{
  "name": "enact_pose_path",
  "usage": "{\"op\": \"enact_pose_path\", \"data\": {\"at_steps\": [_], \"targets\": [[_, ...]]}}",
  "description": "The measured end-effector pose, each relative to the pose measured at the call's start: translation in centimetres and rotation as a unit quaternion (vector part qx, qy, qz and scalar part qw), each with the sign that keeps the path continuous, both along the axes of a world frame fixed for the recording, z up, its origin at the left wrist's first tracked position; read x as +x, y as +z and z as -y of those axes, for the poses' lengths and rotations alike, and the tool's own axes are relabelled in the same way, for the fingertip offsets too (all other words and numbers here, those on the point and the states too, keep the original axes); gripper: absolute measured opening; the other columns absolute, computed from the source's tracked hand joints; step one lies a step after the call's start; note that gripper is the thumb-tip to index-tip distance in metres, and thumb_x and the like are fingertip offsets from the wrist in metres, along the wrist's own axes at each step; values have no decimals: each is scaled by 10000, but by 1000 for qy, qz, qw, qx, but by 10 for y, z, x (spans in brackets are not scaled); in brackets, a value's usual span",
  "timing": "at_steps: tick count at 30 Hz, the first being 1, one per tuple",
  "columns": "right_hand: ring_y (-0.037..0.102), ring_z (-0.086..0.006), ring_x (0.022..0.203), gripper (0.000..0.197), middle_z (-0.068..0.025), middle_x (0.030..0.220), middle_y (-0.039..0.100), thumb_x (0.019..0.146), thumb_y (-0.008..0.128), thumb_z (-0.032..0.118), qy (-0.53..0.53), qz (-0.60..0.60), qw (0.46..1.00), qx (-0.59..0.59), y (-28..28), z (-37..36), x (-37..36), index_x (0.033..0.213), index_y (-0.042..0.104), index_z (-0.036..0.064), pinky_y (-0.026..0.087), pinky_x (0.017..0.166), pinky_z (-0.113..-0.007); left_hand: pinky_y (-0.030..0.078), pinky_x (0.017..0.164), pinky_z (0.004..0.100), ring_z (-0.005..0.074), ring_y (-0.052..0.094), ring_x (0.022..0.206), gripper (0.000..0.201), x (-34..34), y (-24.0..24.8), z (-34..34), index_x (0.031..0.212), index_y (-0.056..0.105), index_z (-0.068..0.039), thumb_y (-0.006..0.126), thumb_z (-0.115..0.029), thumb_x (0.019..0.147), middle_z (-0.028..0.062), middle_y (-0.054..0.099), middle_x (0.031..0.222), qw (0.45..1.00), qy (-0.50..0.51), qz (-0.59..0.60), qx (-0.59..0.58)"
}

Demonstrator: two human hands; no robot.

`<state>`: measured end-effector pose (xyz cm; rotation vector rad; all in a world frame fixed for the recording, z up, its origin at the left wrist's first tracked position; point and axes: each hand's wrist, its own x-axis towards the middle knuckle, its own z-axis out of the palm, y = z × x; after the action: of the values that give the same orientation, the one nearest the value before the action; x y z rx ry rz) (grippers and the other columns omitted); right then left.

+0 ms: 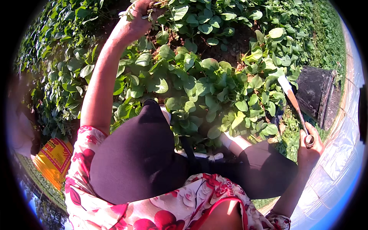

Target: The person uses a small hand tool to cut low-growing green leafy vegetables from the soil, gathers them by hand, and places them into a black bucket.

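Observation:
My left hand (138, 18) reaches to the far edge of the view, over a bed of broad-leaved green plants (191, 82). Its fingers are closed around a small-leaved plant (129, 14), and the top edge of the picture cuts part of this off. On the right, my right hand (309, 147) grips a narrow metal hand trowel (294, 101) by its hollow, tube-like end. The trowel's pale, bright blade points away from me, above the leaves and beside a black bucket (315, 92).
A yellow container with red markings (53, 163) stands at the left. White plastic sheeting (337, 165) runs along the right side. My bent knees (134, 153) frame the near plants. Bare brown soil (234, 44) shows between leaves.

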<state>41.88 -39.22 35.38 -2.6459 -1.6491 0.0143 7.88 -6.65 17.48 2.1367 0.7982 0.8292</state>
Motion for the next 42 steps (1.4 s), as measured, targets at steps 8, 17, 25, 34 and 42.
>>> {"op": "enact_pose_path", "data": {"at_steps": [8,17,25,34,42], "targets": [[627,-189,877,236,-133,955,670,797,627,-6,-94,-62,993,35,43,33,6,1029,640,-42,472,801,-300,458,672,329,160,561,716,202,69,-13,14,884,618,-58,688,-213,776,46,604,746,977,6,-123,-174],[642,-213,810,273,-151,898,664,733,628,-50,-79,-123,989,-16,45,24,4,1005,645,-48,494,734,-292,482,836,382,297,608,962,423,131,-6,53,1030,633,-61,671,-406,788,162,622,993,927,-40,-335,-163],[641,-210,847,276,-132,922,670,725,650,-31,-118,-79,990,17,56,51,24,1000,652,-33,492,756,-295,488,756,348,218,627,839,368,152,4,49,1021,665,-82,692,-365,786,105,642,898,956,-7,-218,-196],[609,-225,660,222,-134,747,625,709,652,0,-88,-95,990,51,56,58,22,930,654,-14,455,610,-289,511,705,402,338,609,844,237,225,-65,55,1013,621,-144,609,-240,797,135,633,924,940,-146,-306,37],[514,-263,534,204,-93,616,523,675,653,30,6,-90,995,-33,63,28,-8,879,646,15,357,505,-341,528,573,390,294,670,737,204,258,-190,71,946,543,-25,561,-132,773,145,647,800,902,-125,-351,217]]}}
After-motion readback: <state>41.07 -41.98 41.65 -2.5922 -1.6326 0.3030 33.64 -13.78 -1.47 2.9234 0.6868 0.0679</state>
